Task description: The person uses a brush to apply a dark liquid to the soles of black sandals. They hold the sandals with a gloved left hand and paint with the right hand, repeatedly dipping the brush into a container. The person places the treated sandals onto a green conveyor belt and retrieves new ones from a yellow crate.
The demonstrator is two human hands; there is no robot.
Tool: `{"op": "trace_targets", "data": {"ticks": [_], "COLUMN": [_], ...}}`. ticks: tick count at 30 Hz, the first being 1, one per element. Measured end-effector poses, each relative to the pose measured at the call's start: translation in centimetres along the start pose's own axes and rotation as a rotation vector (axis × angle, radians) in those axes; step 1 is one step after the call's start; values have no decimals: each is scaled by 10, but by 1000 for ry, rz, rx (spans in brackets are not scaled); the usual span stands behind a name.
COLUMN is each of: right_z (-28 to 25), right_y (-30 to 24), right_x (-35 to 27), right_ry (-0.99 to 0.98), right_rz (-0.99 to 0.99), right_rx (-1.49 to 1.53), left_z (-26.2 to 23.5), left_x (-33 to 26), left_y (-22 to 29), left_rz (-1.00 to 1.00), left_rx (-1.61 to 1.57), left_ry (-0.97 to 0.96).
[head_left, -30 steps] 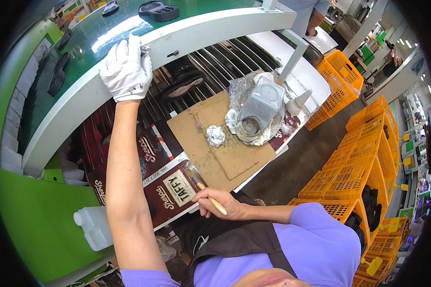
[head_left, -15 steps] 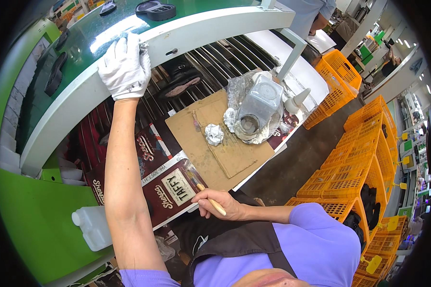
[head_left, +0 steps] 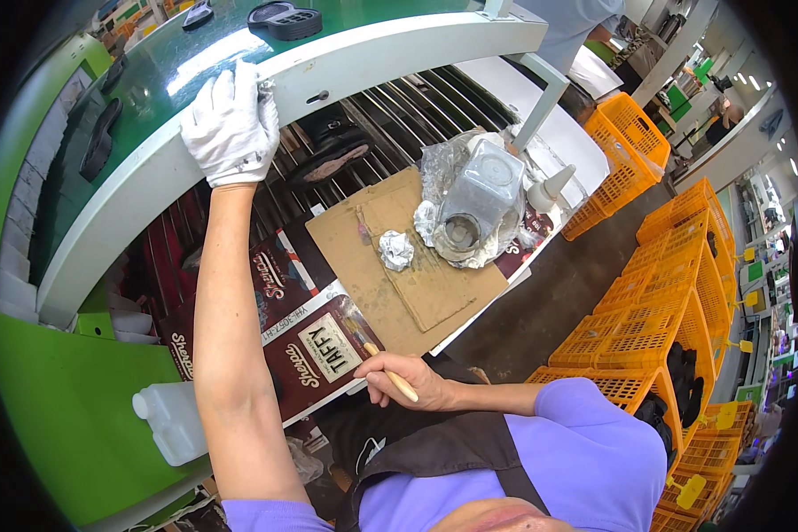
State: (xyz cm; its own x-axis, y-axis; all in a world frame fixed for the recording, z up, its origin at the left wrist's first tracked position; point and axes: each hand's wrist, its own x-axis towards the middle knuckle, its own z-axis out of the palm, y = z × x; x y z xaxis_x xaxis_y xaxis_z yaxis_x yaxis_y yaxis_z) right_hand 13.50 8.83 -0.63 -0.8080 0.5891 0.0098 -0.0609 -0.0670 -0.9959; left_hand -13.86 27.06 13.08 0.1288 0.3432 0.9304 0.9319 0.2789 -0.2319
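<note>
Right hand (head_left: 422, 376) pinches a brush (head_left: 404, 387), handle slanting away-left, near the cardboard (head_left: 443, 288); left hand (head_left: 231, 129) curls over the rail (head_left: 372, 60) beyond it.

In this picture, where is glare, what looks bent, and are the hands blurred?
Head view: glare streaks the green surface; the pale rail bows, likely from fisheye distortion; neither the gloved left hand nor the right hand shows obvious blur.

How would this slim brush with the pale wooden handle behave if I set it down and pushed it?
The slim brush with the pale wooden handle is probably light, looking thin in the right hand. Its straight wood is likely stiff. Pushed, it may roll a little, since the handle's end appears rounded.
</note>
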Motion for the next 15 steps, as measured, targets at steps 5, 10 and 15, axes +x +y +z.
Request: {"op": "trace_targets", "data": {"ticks": [5, 10, 15], "right_z": [-2, -4, 1], "right_y": [-5, -8, -6], "right_x": [3, 9, 8], "right_ry": [-15, -30, -12], "right_rz": [-7, -43, -51], "right_rx": [-6, -22, 3], "left_z": [-1, -5, -3], "left_x": [0, 2, 0], "left_y": [-1, 2, 2], "left_rz": [-12, -28, -33], "left_rx": [-10, -44, -53], "left_ry": [-30, -45, -24]}}
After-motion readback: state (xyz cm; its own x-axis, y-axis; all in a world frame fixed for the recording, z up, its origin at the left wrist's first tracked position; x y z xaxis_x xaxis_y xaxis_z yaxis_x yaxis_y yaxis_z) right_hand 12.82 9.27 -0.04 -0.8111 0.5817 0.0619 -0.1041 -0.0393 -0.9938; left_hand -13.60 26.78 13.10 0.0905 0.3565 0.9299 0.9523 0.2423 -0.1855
